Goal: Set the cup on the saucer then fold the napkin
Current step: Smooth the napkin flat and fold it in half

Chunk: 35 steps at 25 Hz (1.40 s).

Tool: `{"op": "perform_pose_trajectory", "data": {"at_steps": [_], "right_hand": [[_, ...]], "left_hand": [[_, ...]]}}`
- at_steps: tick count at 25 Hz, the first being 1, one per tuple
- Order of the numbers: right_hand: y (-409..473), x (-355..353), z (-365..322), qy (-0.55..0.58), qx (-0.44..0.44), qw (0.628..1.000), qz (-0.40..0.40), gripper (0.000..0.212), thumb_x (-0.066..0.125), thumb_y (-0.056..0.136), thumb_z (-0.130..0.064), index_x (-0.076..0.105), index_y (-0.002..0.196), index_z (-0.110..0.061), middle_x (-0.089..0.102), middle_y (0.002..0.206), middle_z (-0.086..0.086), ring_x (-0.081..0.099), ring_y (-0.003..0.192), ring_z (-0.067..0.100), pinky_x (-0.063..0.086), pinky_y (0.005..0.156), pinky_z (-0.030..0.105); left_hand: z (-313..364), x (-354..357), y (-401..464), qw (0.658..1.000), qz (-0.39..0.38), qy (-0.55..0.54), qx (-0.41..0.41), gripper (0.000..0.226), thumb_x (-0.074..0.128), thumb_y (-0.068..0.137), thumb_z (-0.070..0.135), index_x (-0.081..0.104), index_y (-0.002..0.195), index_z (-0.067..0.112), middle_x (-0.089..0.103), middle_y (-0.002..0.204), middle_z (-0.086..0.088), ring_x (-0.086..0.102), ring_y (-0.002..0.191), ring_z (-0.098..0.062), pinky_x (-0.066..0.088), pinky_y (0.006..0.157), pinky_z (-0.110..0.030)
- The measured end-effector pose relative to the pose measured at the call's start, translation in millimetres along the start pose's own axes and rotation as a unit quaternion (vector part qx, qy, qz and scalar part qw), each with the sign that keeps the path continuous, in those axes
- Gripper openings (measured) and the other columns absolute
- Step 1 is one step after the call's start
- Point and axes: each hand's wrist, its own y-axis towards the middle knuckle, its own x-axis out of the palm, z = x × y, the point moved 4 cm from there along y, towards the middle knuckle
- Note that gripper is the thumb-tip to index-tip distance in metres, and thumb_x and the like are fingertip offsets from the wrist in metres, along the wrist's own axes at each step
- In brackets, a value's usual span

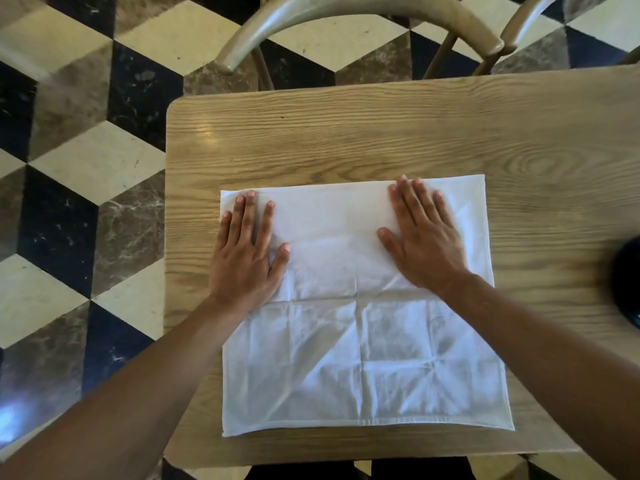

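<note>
A white cloth napkin [363, 358] lies spread flat on the wooden table [346, 133], creased into quarters. My left hand [247, 258] presses palm down on its far left part, fingers apart. My right hand [424, 237] lies flat on its far right part, fingers apart too. Neither hand holds anything. A dark round object [628, 282] shows at the right edge of the frame; it is cut off and blurred, so I cannot tell whether it is the cup or the saucer.
Two wooden chairs [346, 15] stand beyond the table's far edge. The table's left edge [168, 237] drops to a cube-patterned tile floor [86, 168]. Bare wood surrounds the napkin on the far side and the right.
</note>
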Motion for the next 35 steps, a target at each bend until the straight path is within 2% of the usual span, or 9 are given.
{"op": "perform_pose_trajectory", "data": {"at_steps": [4, 9, 13, 17, 19, 21, 26, 31, 35], "right_hand": [[-8.3, -5.6, 50.1, 0.001, 0.040, 0.999, -0.009, 0.078, 0.029, 0.102, -0.057, 0.019, 0.162, -0.009, 0.016, 0.171, 0.011, 0.012, 0.158, 0.025, 0.013, 0.127, 0.047], [-10.9, -9.7, 48.9, 0.004, 0.074, 0.997, -0.018, 0.076, 0.030, 0.102, -0.051, 0.016, 0.161, -0.005, 0.011, 0.171, 0.013, 0.007, 0.158, 0.029, 0.008, 0.128, 0.049], [1.6, -14.5, -30.2, 0.058, 0.087, 0.994, 0.026, 0.069, 0.043, 0.099, -0.030, 0.026, 0.157, 0.004, 0.018, 0.167, 0.023, 0.013, 0.156, 0.041, 0.012, 0.125, 0.057], [0.9, 1.6, -152.2, 0.144, 0.006, 0.989, 0.025, 0.062, 0.046, 0.102, -0.029, 0.034, 0.156, -0.001, 0.026, 0.166, 0.018, 0.018, 0.156, 0.035, 0.013, 0.126, 0.053], [-6.3, 13.6, -173.8, 0.139, 0.008, 0.990, 0.013, 0.058, 0.043, 0.106, -0.031, 0.036, 0.155, -0.002, 0.027, 0.166, 0.016, 0.019, 0.156, 0.031, 0.015, 0.126, 0.052], [-9.4, 20.4, -164.2, 0.124, 0.022, 0.992, 0.003, 0.061, 0.040, 0.106, -0.037, 0.035, 0.156, -0.003, 0.027, 0.167, 0.014, 0.018, 0.157, 0.028, 0.014, 0.127, 0.050], [-19.3, 21.4, -106.7, 0.054, -0.007, 0.999, -0.001, 0.076, 0.043, 0.100, -0.049, 0.027, 0.159, -0.003, 0.021, 0.169, 0.015, 0.016, 0.157, 0.029, 0.010, 0.127, 0.050], [-40.2, 7.4, -18.1, 0.027, 0.037, 0.999, 0.016, 0.077, 0.040, 0.101, -0.052, 0.027, 0.159, -0.003, 0.021, 0.168, 0.016, 0.017, 0.157, 0.030, 0.015, 0.126, 0.050], [-51.3, -1.3, 29.5, 0.006, 0.033, 0.999, -0.008, 0.079, 0.033, 0.101, -0.055, 0.018, 0.162, -0.006, 0.013, 0.171, 0.012, 0.010, 0.158, 0.026, 0.012, 0.127, 0.048]], "left_hand": [[0.9, 1.0, 1.6, 1.000, 0.003, 0.002, 0.000, 0.074, 0.027, 0.103, 0.056, 0.013, 0.164, 0.016, 0.006, 0.172, -0.015, 0.002, 0.160, -0.030, 0.012, 0.128, -0.052], [3.1, 1.2, 1.3, 1.000, 0.002, 0.010, 0.001, 0.075, 0.026, 0.103, 0.056, 0.013, 0.164, 0.015, 0.006, 0.172, -0.015, 0.002, 0.160, -0.030, 0.011, 0.129, -0.051], [3.7, 0.8, 2.2, 1.000, -0.007, 0.006, -0.007, 0.074, 0.027, 0.103, 0.057, 0.011, 0.164, 0.018, 0.005, 0.172, -0.015, 0.001, 0.160, -0.030, 0.007, 0.129, -0.049], [3.4, 1.3, 2.0, 1.000, -0.005, 0.012, 0.000, 0.075, 0.024, 0.103, 0.056, 0.016, 0.164, 0.014, 0.009, 0.171, -0.019, 0.006, 0.159, -0.034, 0.010, 0.129, -0.052], [2.2, 1.3, 2.9, 1.000, -0.001, 0.021, 0.006, 0.075, 0.024, 0.101, 0.053, 0.018, 0.163, 0.011, 0.011, 0.170, -0.021, 0.008, 0.159, -0.036, 0.012, 0.128, -0.053], [1.6, 2.1, 2.8, 1.000, -0.003, 0.022, 0.004, 0.075, 0.028, 0.101, 0.053, 0.016, 0.163, 0.012, 0.010, 0.171, -0.020, 0.007, 0.159, -0.035, 0.012, 0.128, -0.053], [0.8, 3.7, 1.0, 1.000, 0.004, 0.014, -0.004, 0.076, 0.032, 0.101, 0.055, 0.014, 0.164, 0.016, 0.009, 0.172, -0.016, 0.006, 0.160, -0.031, 0.011, 0.129, -0.050], [0.2, 6.3, 1.1, 1.000, 0.007, 0.004, -0.002, 0.075, 0.033, 0.101, 0.053, 0.014, 0.164, 0.016, 0.008, 0.172, -0.016, 0.006, 0.160, -0.032, 0.011, 0.129, -0.050], [0.4, 4.4, 1.9, 1.000, -0.009, 0.007, 0.004, 0.075, 0.028, 0.102, 0.055, 0.012, 0.164, 0.016, 0.005, 0.172, -0.016, 0.004, 0.160, -0.032, 0.010, 0.129, -0.050]]}}
